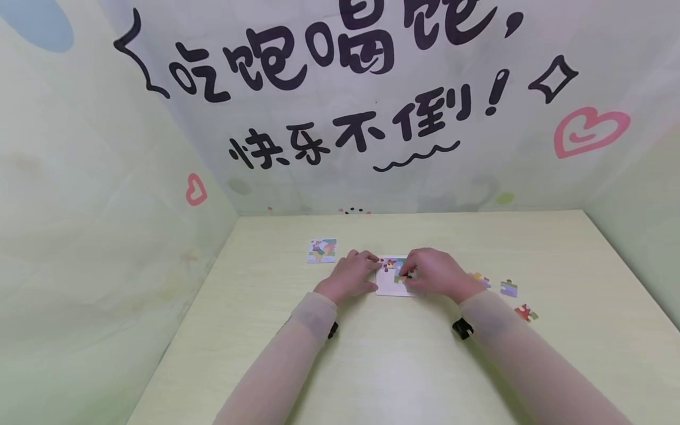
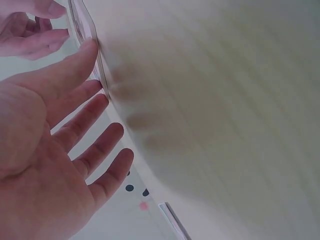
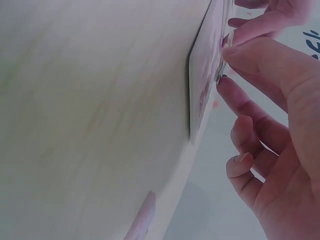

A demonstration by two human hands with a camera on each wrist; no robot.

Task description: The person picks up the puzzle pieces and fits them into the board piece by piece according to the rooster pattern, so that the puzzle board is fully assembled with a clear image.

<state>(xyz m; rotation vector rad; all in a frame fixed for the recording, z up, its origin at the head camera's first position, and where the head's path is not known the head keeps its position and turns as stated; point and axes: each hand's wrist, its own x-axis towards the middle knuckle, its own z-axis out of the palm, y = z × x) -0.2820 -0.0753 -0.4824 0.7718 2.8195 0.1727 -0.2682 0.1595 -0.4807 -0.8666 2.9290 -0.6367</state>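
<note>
A small white puzzle board [image 1: 389, 287] lies on the table in front of me, some colourful pieces set along its upper part. My left hand [image 1: 352, 276] is at the board's left edge, thumb and fingertips touching it, the fingers fairly straight in the left wrist view. Over the board, my right hand [image 1: 437, 273] pinches a puzzle piece [image 3: 218, 71] between thumb and fingertips, low against the board. The right hand's ring and little fingers are bent and free of it. Part of the board is hidden under the right hand.
A square picture card [image 1: 321, 251] with a cartoon animal lies at the back left. Loose puzzle pieces lie right of the right hand: one [image 1: 509, 288] beside the wrist, a red one [image 1: 526, 313] nearer the forearm. A printed cloth wall [image 1: 340, 183] stands behind the table.
</note>
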